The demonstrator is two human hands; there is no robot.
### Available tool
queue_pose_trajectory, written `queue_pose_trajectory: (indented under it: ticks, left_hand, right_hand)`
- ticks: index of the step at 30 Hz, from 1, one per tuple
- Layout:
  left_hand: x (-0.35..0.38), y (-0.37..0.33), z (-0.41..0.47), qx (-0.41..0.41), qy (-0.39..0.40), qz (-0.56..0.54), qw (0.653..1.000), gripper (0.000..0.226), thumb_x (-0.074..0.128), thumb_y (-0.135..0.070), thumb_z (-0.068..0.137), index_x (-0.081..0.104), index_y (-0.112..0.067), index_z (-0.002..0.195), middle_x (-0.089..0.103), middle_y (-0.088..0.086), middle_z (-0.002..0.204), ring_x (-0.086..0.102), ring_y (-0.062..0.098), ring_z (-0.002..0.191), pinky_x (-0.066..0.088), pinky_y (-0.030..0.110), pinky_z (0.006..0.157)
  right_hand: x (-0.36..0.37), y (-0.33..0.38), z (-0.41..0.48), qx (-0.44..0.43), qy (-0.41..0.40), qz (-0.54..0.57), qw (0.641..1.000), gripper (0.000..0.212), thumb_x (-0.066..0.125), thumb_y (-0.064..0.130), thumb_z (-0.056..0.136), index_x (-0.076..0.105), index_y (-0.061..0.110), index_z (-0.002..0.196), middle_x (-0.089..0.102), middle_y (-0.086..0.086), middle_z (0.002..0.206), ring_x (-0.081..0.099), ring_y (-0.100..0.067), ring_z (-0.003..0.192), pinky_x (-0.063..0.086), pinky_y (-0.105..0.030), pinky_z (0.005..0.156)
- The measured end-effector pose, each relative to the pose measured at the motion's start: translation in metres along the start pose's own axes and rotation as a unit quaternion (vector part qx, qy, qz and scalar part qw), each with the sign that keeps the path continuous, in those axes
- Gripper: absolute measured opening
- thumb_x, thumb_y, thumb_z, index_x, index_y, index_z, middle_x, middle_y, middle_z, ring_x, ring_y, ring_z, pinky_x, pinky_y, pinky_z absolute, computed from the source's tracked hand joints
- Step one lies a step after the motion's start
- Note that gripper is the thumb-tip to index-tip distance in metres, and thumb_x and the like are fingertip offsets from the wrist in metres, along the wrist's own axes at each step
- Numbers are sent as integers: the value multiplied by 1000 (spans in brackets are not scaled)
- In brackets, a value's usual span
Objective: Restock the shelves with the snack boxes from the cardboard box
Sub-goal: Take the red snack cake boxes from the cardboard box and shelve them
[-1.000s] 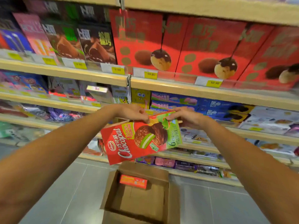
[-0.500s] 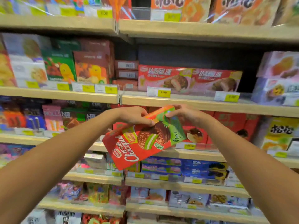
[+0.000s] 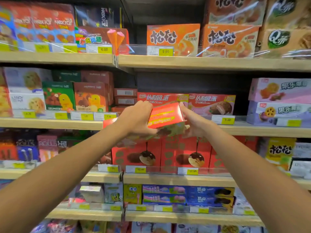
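A red snack box [image 3: 165,117] with yellow print on its upturned side is held at the front edge of the middle shelf [image 3: 262,131]. My left hand [image 3: 136,120] grips its left end and my right hand [image 3: 193,122] grips its right end. The box is tilted flat, its picture face turned downward. Right behind it stand two similar red and pink pie boxes [image 3: 212,104] on that shelf. The cardboard box is out of view.
A dark gap [image 3: 185,83] lies above the pie boxes. Stacked purple boxes [image 3: 279,101] stand to the right, brown and green boxes [image 3: 90,96] to the left. Shelves above and below are full of boxes behind price tags.
Both hands have lifted the red box from above the cardboard box up to the middle shelf and tipped it flat. The view has risen, so the cardboard box has dropped out of sight.
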State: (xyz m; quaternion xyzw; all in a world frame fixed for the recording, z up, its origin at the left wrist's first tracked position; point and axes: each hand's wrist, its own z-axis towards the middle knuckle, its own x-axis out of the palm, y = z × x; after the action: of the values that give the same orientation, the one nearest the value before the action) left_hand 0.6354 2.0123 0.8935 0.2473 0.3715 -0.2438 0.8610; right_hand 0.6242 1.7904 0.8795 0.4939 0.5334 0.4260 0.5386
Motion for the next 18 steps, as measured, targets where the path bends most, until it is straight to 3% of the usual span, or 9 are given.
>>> queue_pose_trajectory:
  ticks: [3,6,8,10,12,15,18]
  left_hand:
    - [-6,-2,3,62,-14,81,995,68,58,-63,71,45,-11,114,51,3,111,47,21,99,43,31,77]
    - [-10,-2,1,108,-33,127,985,74,64,-65,67,50,-8,112,53,4,109,50,21,96,43,29,75]
    - [-5,-1,-1,147,-60,173,972,80,72,-67,53,57,-7,103,60,5,98,55,21,85,48,31,68]
    - [2,2,-2,166,-99,193,962,85,72,-70,47,60,-6,102,63,6,95,59,23,80,52,29,66]
    - [6,5,-4,185,-107,176,961,84,60,-74,59,56,-5,106,63,8,95,59,24,80,53,31,67]
    - [8,6,-11,204,-61,82,974,66,29,-70,83,52,-11,103,59,2,94,55,18,80,49,28,65]
    - [8,13,-13,70,40,-62,995,40,34,-53,94,52,-19,104,57,-4,101,56,16,94,47,30,73]
  right_hand:
    - [-2,8,-2,44,-7,28,999,81,49,83,68,56,17,115,54,-11,118,61,-29,93,55,-49,75]
    - [-3,17,-10,72,24,40,996,48,58,60,82,58,18,104,53,-9,112,62,-29,91,57,-51,68]
    - [-5,17,-15,103,68,54,991,42,60,50,86,57,14,107,57,-10,105,64,-27,87,58,-51,65]
    - [-3,15,-16,112,77,66,988,27,60,40,88,57,15,96,58,-9,92,62,-22,81,59,-44,61]
    - [1,9,-15,110,65,78,989,18,60,36,87,52,21,81,52,-5,83,56,-18,73,58,-35,57]
    - [3,-6,-10,89,47,81,992,24,61,33,85,57,17,102,61,-11,95,62,-23,80,56,-36,68]
    - [2,-19,-12,41,2,61,997,35,61,29,85,56,11,115,64,-15,107,65,-25,84,54,-37,73]
